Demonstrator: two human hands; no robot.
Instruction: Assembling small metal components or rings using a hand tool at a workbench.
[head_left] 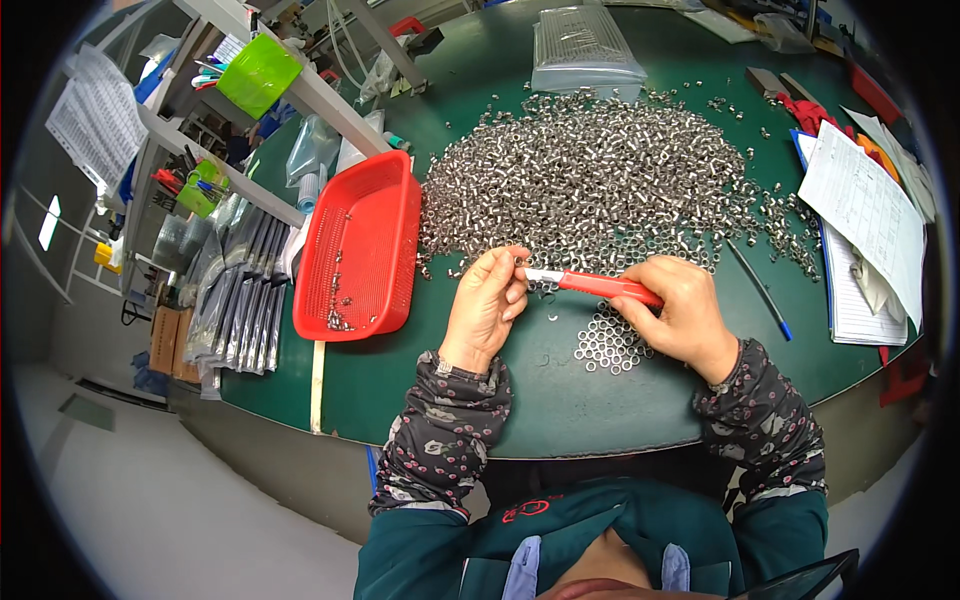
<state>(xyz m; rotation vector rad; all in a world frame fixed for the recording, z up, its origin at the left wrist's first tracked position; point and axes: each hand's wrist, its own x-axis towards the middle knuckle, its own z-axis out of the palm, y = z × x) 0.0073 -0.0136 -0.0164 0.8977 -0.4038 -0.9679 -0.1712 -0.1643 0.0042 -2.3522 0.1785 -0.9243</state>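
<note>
My right hand (690, 312) is closed around the red handle of a utility knife (592, 284), held level above the near edge of the metal heap. Its pale blade end points left and meets the fingertips of my left hand (482, 308). There, thumb and forefinger pinch a small metal ring (520, 262), partly hidden by the fingers. Beyond both hands spreads a large pile of small shiny metal rings (590, 180). Below the knife, a separate flat cluster of rings (608, 342) lies on the green table (590, 425).
A red plastic basket (368, 325) with a few metal pieces stands at the left. Clear plastic packs (585, 45) lie at the back. On the right are a blue pen (762, 290) and papers on a clipboard (865, 215). Bagged dark parts (245, 310) sit beyond the left edge.
</note>
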